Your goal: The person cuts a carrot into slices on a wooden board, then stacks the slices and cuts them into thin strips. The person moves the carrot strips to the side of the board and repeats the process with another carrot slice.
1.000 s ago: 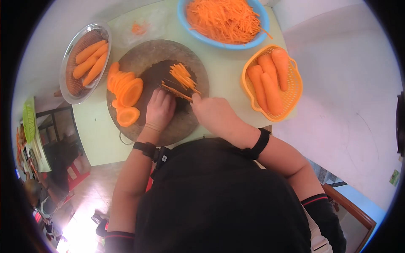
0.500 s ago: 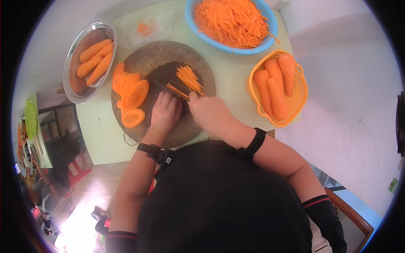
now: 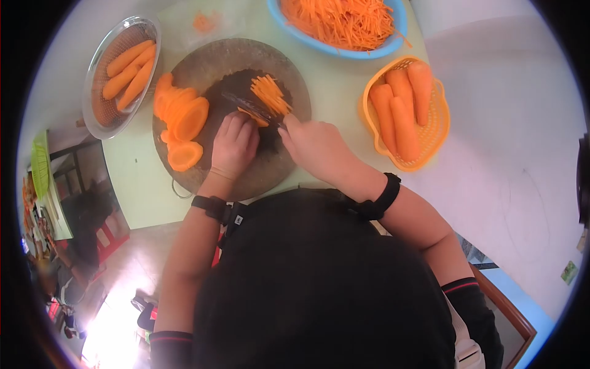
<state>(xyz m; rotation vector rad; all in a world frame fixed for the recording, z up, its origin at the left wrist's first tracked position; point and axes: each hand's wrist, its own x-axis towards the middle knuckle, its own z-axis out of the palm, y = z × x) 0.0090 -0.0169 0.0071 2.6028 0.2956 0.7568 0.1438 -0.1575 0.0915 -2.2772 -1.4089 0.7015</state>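
Note:
My right hand [image 3: 321, 149] grips a kitchen knife [image 3: 244, 103], its dark blade pointing left across the round chopping board [image 3: 270, 166]. Its handle is mostly hidden in my fist. My left hand [image 3: 233, 146] has its fingers curled and pressed down on carrot slices [image 3: 258, 120], close beside the blade; the fingertips partly cover them. Just beyond the knife lies a small bundle of cut carrot sticks [image 3: 270, 93]. Overlapping oval carrot slices [image 3: 192, 118] spread along the left side of the board.
A blue basin [image 3: 369, 54] heaped with carrot shreds stands at the back. On the right is a yellow basket [image 3: 435, 138] of whole carrots. A metal colander [image 3: 92, 117] with peeled carrots sits left. Another person [image 3: 67, 270] is visible at far left.
The whole scene sits higher in view as the camera shifts. The knife blade shows more plainly now, angled between the stick bundle and my left fingers. Both hands keep their hold.

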